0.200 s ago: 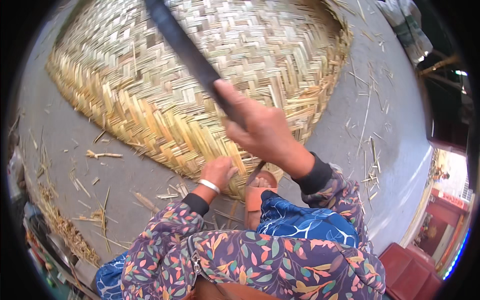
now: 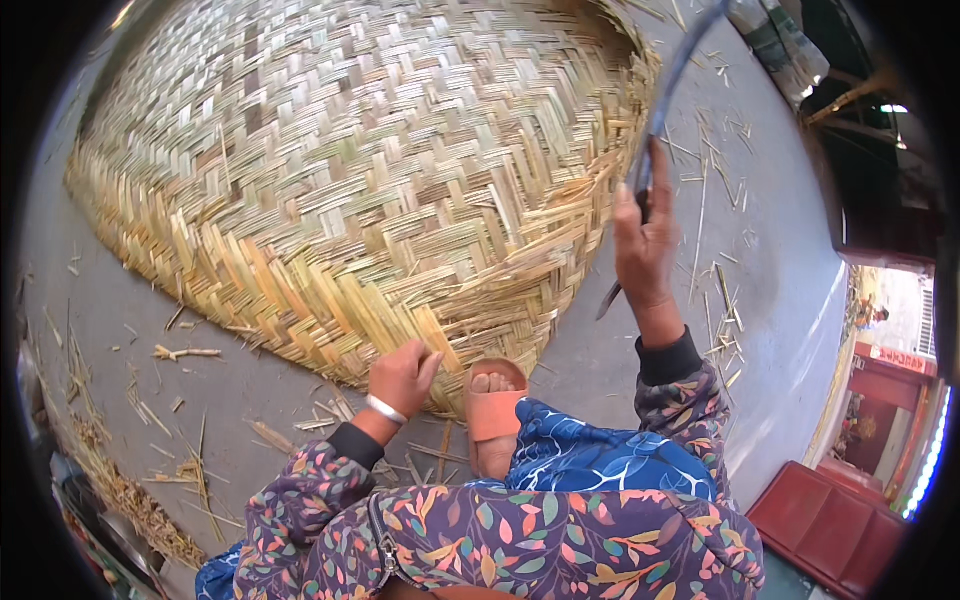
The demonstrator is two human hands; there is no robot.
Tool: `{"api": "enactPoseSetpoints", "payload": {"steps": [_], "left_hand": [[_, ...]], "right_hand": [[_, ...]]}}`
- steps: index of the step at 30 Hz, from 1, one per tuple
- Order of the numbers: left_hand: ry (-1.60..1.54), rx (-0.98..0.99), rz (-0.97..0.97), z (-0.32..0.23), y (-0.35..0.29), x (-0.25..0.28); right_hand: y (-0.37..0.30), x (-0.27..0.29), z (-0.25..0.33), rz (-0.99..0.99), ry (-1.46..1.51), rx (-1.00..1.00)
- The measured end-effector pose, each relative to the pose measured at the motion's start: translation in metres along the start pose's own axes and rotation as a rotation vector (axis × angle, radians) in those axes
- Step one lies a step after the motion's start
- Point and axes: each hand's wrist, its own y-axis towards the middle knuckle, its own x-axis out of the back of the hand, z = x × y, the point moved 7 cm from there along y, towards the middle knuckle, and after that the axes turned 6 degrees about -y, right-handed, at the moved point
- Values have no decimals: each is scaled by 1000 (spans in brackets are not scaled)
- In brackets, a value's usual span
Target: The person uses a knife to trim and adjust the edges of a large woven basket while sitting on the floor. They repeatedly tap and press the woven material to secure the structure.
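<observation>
A large woven mat (image 2: 400, 170) of split straw-coloured strips, with upturned edges, fills the upper middle of the view. My left hand (image 2: 400, 385), with a white bracelet on its wrist, is closed at the mat's near edge, close to the corner; the undersides of its fingers are hidden. Raised beyond the mat's right side, my right hand (image 2: 648, 245) grips a long, dark, blade-like tool (image 2: 676, 75). The tool appears nearly edge-on, its far end running out of the top of the view and a narrow end showing below the hand.
My foot in an orange sandal (image 2: 494, 415) stands by the mat's near corner. Scraps of cut strips (image 2: 725, 310) litter the grey floor on both sides. A dark red padded seat (image 2: 830, 525) stands at lower right, and a bundled sack (image 2: 780, 45) lies at upper right.
My right hand has swung rightward with the tool, from over the mat to beyond its right side. The tool has turned from broad side to nearly edge-on. My left hand stays at the mat's edge.
</observation>
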Motion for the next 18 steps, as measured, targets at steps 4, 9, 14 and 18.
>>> {"api": "enactPoseSetpoints", "payload": {"steps": [4,9,14,18], "left_hand": [[144,-668,15,-110,7,-4],[569,-1011,34,-197,83,-58],[801,-765,62,-174,172,-84],[589,-537,215,-105,199,-91]], "right_hand": [[32,44,-128,-82,-165,-351],[98,11,-179,-52,-366,-281],[140,-64,-182,20,-605,-144],[131,-112,-199,119,-717,-131]]}}
